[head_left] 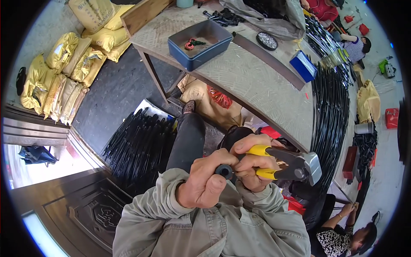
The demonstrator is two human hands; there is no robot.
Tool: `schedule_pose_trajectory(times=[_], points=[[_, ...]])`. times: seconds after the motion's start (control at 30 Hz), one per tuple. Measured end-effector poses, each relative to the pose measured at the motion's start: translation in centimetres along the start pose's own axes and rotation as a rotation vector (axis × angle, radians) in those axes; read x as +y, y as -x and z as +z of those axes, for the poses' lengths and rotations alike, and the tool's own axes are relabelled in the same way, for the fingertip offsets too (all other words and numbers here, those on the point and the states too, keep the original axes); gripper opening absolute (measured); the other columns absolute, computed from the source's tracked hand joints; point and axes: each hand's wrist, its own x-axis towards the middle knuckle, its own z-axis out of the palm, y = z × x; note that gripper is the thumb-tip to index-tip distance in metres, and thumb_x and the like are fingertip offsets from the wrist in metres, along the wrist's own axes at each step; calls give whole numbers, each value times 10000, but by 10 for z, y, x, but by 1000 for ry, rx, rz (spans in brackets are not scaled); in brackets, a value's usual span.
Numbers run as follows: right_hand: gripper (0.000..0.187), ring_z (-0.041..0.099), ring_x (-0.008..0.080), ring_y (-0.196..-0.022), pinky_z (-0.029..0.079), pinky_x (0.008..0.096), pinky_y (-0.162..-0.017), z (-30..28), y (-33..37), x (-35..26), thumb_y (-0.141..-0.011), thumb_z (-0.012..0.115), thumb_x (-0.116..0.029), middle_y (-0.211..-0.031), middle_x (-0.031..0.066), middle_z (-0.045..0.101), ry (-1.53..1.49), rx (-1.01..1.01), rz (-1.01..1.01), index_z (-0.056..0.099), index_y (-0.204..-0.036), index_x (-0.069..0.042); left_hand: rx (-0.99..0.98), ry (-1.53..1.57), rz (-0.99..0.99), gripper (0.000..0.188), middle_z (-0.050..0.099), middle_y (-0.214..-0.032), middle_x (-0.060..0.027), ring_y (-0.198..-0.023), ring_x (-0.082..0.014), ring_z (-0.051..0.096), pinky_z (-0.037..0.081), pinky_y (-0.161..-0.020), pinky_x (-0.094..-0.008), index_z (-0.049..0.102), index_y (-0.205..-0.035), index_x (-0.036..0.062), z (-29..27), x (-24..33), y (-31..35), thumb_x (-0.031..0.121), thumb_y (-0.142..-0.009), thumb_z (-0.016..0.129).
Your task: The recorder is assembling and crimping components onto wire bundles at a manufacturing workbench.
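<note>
Close in front of my chest, my left hand (pixel 202 179) is closed around a black tube-like piece (pixel 224 171), whose round hollow end faces up past my thumb. Right beside it, my right hand (pixel 253 165) grips a pair of pincers (pixel 294 168) with yellow handles and a broad metal head that points to the right. The two hands touch or nearly touch. Whether the black piece runs on between them is hidden by my fingers.
A worktable (pixel 261 92) carries a blue-grey bin (pixel 201 45) with red-handled scissors inside, a round dish (pixel 266 41), a blue box (pixel 303 66) and long black rods (pixel 332 115). More rods (pixel 139 143) stand by my leg. Yellow sacks (pixel 60 73) pile up at left. Other people (pixel 342 231) work at right.
</note>
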Motion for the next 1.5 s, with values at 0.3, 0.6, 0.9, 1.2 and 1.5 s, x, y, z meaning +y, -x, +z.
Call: schedule_pose_trajectory(times=[0.3,0.6,0.9,1.2,1.5], points=[[129,562,184,-720,448,274,-663,5,-4,-6,-780,673,-159,-919,123,548,195,-19,-13,590,-748,-67,40,-34,72,449,480,-742,-125,-575,-200,471,376,-513,-287,480,-963,-71,-1,-7,1,360,-942,359],[163,553,174,-789,437,280,-708,11,-2,0,-790,663,-209,-948,91,538,126,50,24,643,-717,-65,55,-63,77,457,491,-751,-123,-578,-198,474,382,-525,-286,485,-975,-66,-3,-7,0,372,-939,360],[124,552,194,-810,448,296,-715,7,-5,4,-770,675,-174,-994,112,526,128,-29,-44,644,-771,-54,55,-7,12,460,501,-768,-126,-594,-193,484,391,-540,-286,484,-982,-66,-4,-7,5,375,-938,360],[159,560,201,-809,457,290,-717,12,-5,-1,-741,700,-110,-990,137,539,124,4,23,629,-868,-45,109,-86,99,482,513,-784,-124,-602,-195,498,400,-548,-287,479,-992,-67,-2,-13,3,395,-936,355],[143,542,200,-820,439,292,-711,28,-6,-2,-766,680,-130,-931,153,557,204,90,-4,581,-794,-31,199,-21,19,548,532,-726,-101,-556,-134,471,366,-521,-261,486,-993,-69,-12,-14,7,456,-925,347]])
